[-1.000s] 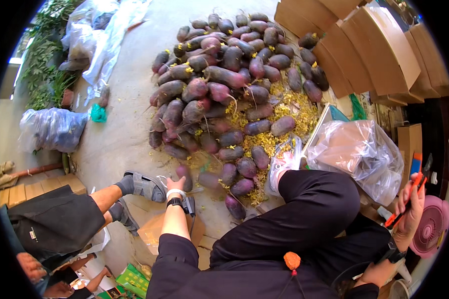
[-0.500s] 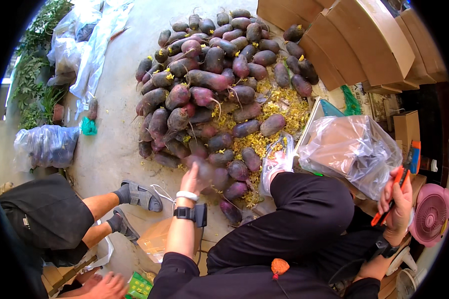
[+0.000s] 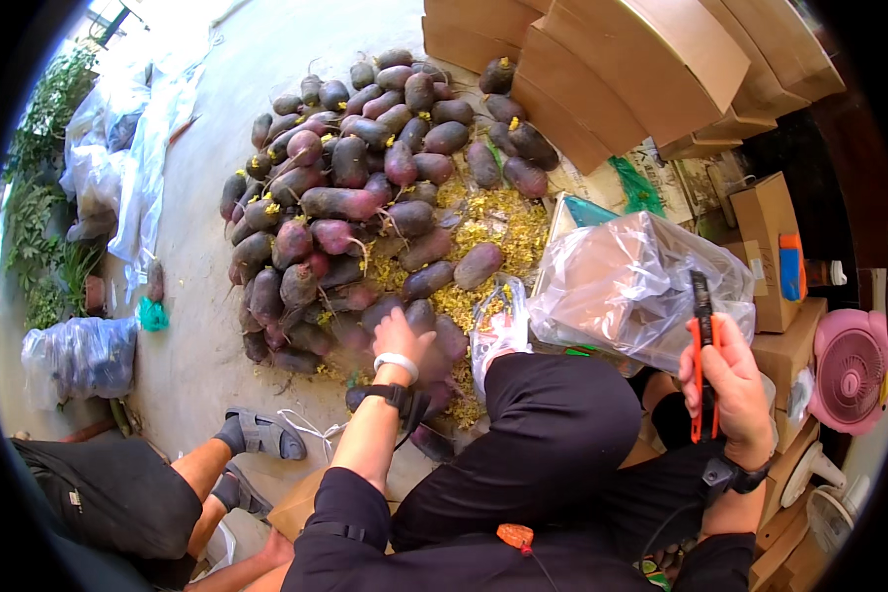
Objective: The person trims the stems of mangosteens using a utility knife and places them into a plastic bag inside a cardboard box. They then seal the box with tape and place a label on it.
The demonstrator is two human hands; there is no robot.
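My left hand [image 3: 405, 345], with a white bangle and a dark wristband, reaches into the near part of a pile of dark purple radishes [image 3: 340, 202]. Its bent fingers touch the radishes there. Blur and overlap hide whether they close around one. A dark radish [image 3: 419, 316] lies right beside the fingers. My right hand [image 3: 735, 390] is raised on the right side, closed around an orange and black utility knife [image 3: 702, 335] held nearly upright. That hand hovers by a cardboard box under clear plastic [image 3: 651, 286], apart from the pile.
Yellow flower scraps [image 3: 483, 232] litter the pile's right side. Large cardboard boxes [image 3: 622, 79] stand at the far right, with a pink fan [image 3: 851, 370] nearer. Another person's sandalled foot [image 3: 266, 434] rests at the lower left. Bagged goods [image 3: 79, 360] and plants [image 3: 39, 197] line the left.
My left hand has moved right across the near part of the pile. The right hand has come inward, and the knife now points more upright. The whole view has shifted.
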